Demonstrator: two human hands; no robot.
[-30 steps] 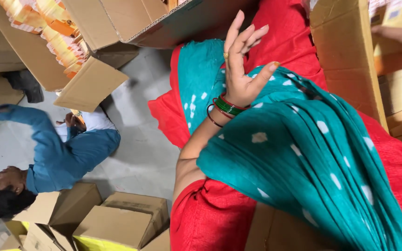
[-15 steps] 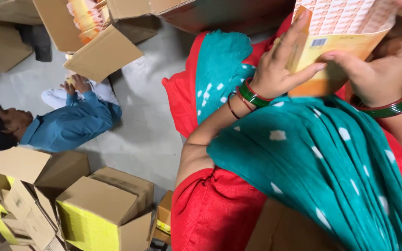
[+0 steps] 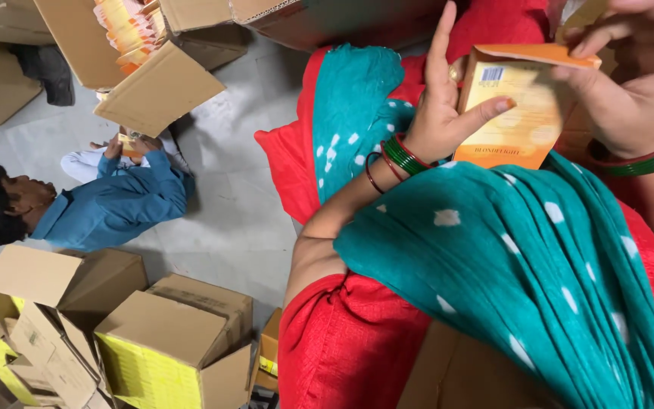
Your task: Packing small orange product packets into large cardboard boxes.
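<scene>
I hold a small yellow-orange carton (image 3: pixel 516 113) up in front of me with both hands. My left hand (image 3: pixel 448 113), with green and red bangles at the wrist, grips its left side, thumb across the front. My right hand (image 3: pixel 633 79), also bangled, holds the carton's top right edge where a flap stands open. Below my arms lie my teal dotted scarf (image 3: pixel 509 250) and red garment (image 3: pixel 342 356).
On the grey floor at left sits a person in a blue shirt (image 3: pixel 107 204), handling a small carton. An open cardboard box of orange cartons (image 3: pixel 126 34) lies at top left. Several open brown boxes (image 3: pixel 115 333) with yellow contents stand at bottom left.
My left hand was empty and raised; now both hands hold the carton, which has come lower and closer. The view has shifted, bringing the seated person further into view.
</scene>
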